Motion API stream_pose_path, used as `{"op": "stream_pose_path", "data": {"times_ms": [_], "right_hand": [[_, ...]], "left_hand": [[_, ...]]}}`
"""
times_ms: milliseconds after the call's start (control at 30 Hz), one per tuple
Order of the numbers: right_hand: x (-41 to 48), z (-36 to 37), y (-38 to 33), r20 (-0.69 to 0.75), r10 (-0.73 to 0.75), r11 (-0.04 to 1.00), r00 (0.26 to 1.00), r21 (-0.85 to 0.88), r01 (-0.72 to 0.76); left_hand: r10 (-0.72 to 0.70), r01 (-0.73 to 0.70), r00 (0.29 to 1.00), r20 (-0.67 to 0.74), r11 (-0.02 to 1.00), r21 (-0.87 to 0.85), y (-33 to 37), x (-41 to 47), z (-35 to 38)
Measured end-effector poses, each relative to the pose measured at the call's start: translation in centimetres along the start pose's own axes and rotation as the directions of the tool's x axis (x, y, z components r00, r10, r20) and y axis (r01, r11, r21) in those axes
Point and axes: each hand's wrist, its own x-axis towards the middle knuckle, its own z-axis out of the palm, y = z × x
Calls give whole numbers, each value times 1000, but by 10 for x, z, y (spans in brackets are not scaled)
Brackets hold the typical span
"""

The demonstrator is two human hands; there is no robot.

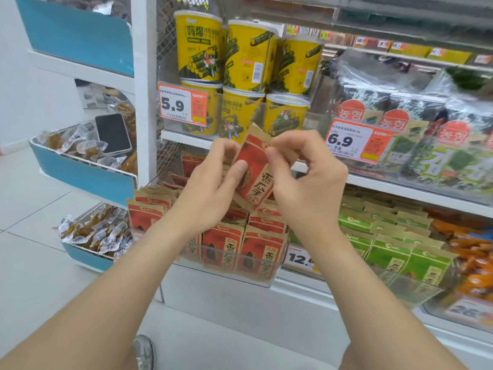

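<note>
A red and tan snack packet (254,166) with black characters is held up in front of a shop shelf, tilted to the left. My left hand (210,188) grips its left side, thumb across the front. My right hand (306,180) pinches its upper right edge between thumb and forefinger. Below them, several identical red packets (240,247) stand in rows in a clear plastic shelf bin (270,279).
Yellow seaweed-snack tubs (242,57) are stacked on the shelf above, green seaweed packs (432,145) to the right. Green packets (394,252) sit beside the red ones. Price tags (182,105) hang on shelf edges. A phone (113,134) lies in a blue basket (80,172) of wrapped snacks at left.
</note>
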Motion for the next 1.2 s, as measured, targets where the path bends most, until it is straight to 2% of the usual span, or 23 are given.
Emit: {"op": "stream_pose_path", "data": {"times_ms": [33, 100, 200, 267, 367, 500, 633, 767, 1033, 1200], "right_hand": [[1, -4, -3, -37, 122, 988, 992, 100, -118], [1, -10, -5, -47, 384, 900, 922, 239, -363], [-4, -16, 2, 117, 659, 692, 743, 293, -660], [-10, -17, 3, 241, 731, 549, 639, 350, -759], [-16, -17, -4, 335, 730, 456, 596, 411, -789], [-24, -18, -12, 277, 752, 507, 598, 335, -794], [-26, -23, -14, 288, 784, 449, 550, 348, -823], [-27, -30, -9, 303, 762, 481, 572, 326, -814], [-35, -25, -10, 376, 760, 426, 530, 327, -843], [-35, -23, -14, 378, 742, 454, 554, 325, -830]], "left_hand": [[-24, 23, 1000, -14, 997, -76, 3, -1, 2], [-103, 89, 993, -61, 976, -198, 8, -2, 8], [-243, 195, 964, -108, 922, -336, 13, -3, 16], [-286, 219, 952, -111, 886, -408, 16, -5, 21], [-335, 236, 932, -138, 850, -471, 23, -11, 34], [-386, 299, 920, -72, 806, -511, 35, -18, 51], [-415, 344, 910, 8, 742, -576, 43, -24, 59], [-429, 370, 902, 48, 711, -598, 48, -30, 62], [-491, 395, 868, 72, 597, -698, 48, -36, 57], [-495, 386, 866, 68, 576, -721, 50, -36, 52]]}}
